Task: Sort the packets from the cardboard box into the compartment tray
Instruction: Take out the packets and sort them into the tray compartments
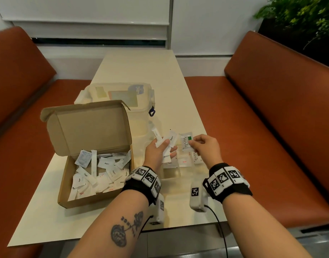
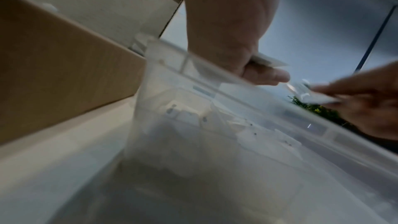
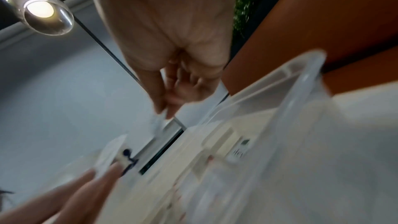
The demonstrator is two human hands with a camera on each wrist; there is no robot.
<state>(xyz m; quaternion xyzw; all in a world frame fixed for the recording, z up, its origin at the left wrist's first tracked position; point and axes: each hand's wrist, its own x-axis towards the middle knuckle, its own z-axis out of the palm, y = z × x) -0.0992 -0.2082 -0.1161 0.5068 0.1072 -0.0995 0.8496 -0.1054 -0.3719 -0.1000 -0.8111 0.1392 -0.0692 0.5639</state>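
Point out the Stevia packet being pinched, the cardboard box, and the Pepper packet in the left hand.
Stevia packet (image 1: 185, 143): head view, its printed face.
cardboard box (image 1: 89, 125): head view, inside of its raised lid.
Pepper packet (image 1: 171, 139): head view, beside its printed word.

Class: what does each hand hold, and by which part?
Right hand: Stevia packet, pinched at its right edge. Left hand: several white packets, gripped by their lower ends.
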